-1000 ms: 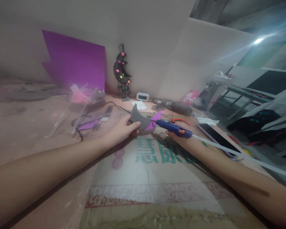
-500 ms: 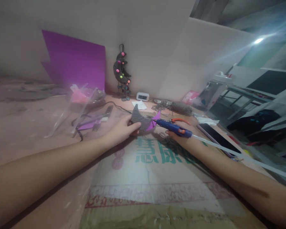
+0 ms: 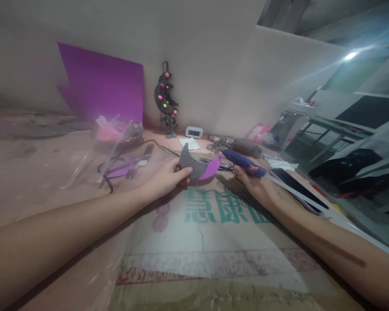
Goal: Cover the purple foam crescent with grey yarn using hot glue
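Note:
Between the thumb and fingers of my left hand [image 3: 171, 173] is a crescent moon [image 3: 196, 167], held above the printed board. Grey yarn wraps most of the crescent, while its right end is bare purple. My right hand [image 3: 251, 180] grips a blue hot glue gun [image 3: 244, 163] with a long clear glue stick trailing from its back. The gun's nozzle points left, close to the crescent's purple tip; I cannot tell whether they touch. Scissors [image 3: 225, 166] lie behind, partly hidden by the crescent. Loose grey yarn hangs below, near my right hand.
A printed cardboard sheet [image 3: 194, 242] covers the table's front. A finished moon hanging [image 3: 164, 97] leans on the wall beside purple card [image 3: 106, 86]. Behind are a small clock [image 3: 193, 132] and grey yarn [image 3: 243, 147]. A phone [image 3: 298, 190] lies right; clear sticks [image 3: 81, 164] lie left.
My right hand has drawn the glue gun right and slightly back, from over the crescent's purple part to beyond its tip. My left hand stays put with the crescent.

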Demonstrator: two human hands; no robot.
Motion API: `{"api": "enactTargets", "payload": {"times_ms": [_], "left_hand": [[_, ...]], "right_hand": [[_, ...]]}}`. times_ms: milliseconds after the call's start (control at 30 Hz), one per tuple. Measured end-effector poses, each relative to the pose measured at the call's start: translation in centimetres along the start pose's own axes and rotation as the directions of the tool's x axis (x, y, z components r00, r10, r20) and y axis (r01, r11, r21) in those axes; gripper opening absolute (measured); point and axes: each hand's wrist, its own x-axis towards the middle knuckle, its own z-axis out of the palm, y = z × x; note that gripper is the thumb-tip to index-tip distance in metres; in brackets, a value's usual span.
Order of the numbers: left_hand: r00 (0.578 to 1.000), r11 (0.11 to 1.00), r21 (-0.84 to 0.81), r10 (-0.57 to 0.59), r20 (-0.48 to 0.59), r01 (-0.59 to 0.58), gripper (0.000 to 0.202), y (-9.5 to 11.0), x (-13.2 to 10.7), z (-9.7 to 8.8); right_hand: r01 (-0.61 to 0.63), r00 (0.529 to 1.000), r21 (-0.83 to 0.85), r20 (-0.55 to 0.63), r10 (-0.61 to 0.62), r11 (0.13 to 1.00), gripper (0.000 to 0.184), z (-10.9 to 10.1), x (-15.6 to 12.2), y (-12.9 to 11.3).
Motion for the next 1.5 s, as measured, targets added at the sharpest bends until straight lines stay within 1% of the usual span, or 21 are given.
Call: {"api": "enactTargets", "payload": {"times_ms": [67,133,233,333,433,533,700,867,967,1033,1100,1167,1267,1333,1433,1500], "left_hand": [[1.000,1.000,-0.006,-0.014,-0.003,0.014,0.015,-0.1,0.1,0.0],[1.000,1.000,-0.002,-0.004,0.001,0.004,0.016,-0.2,0.2,0.0],[1.000,1.000,0.019,0.020,0.014,-0.020,0.017,-0.5,0.3,-0.1],[1.000,1.000,-0.015,0.023,0.015,-0.022,0.019,-0.8,0.4,0.0],[1.000,0.999,-0.028,0.022,0.015,-0.021,0.019,-0.8,0.4,0.1],[0.999,1.000,-0.004,0.028,0.018,-0.028,0.018,-0.7,0.4,0.1],[0.999,1.000,0.003,0.025,0.021,-0.025,0.020,-0.4,0.3,0.1],[1.000,1.000,0.016,0.015,0.021,-0.016,0.023,-0.6,0.4,0.1],[1.000,1.000,0.006,0.009,0.030,-0.009,0.024,-0.7,0.4,0.1],[0.999,1.000,0.006,-0.009,0.033,0.009,0.025,-0.7,0.4,0.1],[0.999,1.000,0.013,-0.016,0.042,0.016,0.025,-0.6,0.4,0.1],[0.999,1.000,0.028,0.000,0.053,-0.002,0.025,-0.6,0.3,0.1],[0.998,0.999,0.045,0.028,0.065,-0.030,0.024,-0.5,0.2,0.2],[0.998,0.998,0.044,0.031,0.056,-0.034,0.024,-0.4,0.2,0.2],[0.999,0.998,0.053,0.020,0.041,-0.023,0.025,-0.1,0.1,0.3],[0.999,0.998,0.058,0.013,0.047,-0.016,0.027,-0.1,0.1,0.3]], "right_hand": [[-0.025,1.000,0.028,-0.003,0.026,0.999,0.027,-0.1,0.3,0.2],[-0.048,0.999,0.054,0.008,0.047,0.997,0.030,0.0,0.5,0.5],[-0.077,0.997,0.080,0.037,0.074,0.994,0.029,0.1,0.5,0.7],[-0.098,0.993,0.061,0.065,0.094,0.993,0.033,0.2,0.3,0.9],[-0.079,0.994,0.023,0.074,0.077,0.997,0.037,0.1,0.2,0.9],[-0.073,0.996,0.045,0.059,0.070,0.996,0.039,0.1,0.3,0.7],[-0.092,0.996,0.046,-0.010,0.093,0.995,0.034,-0.1,0.6,0.6],[-0.155,0.985,0.106,-0.059,0.162,0.982,0.042,0.4,0.8,2.0],[-0.192,0.978,0.116,-0.058,0.200,0.974,0.044,0.7,0.8,2.6],[-0.208,0.976,0.100,-0.042,0.213,0.973,0.045,0.7,0.8,2.5],[-0.205,0.977,0.068,-0.044,0.209,0.976,0.044,0.4,0.7,2.1],[-0.181,0.982,0.032,-0.047,0.183,0.983,0.043,0.2,0.6,1.6],[-0.145,0.989,0.012,-0.001,0.145,0.989,0.042,0.0,0.4,1.1],[-0.107,0.994,0.035,0.028,0.106,0.994,0.039,-0.1,0.3,0.8],[-0.042,0.999,0.066,-0.007,0.043,0.997,0.034,0.0,0.5,0.8],[-0.050,0.998,0.067,-0.033,0.052,0.997,0.035,0.0,0.8,1.3]]}}
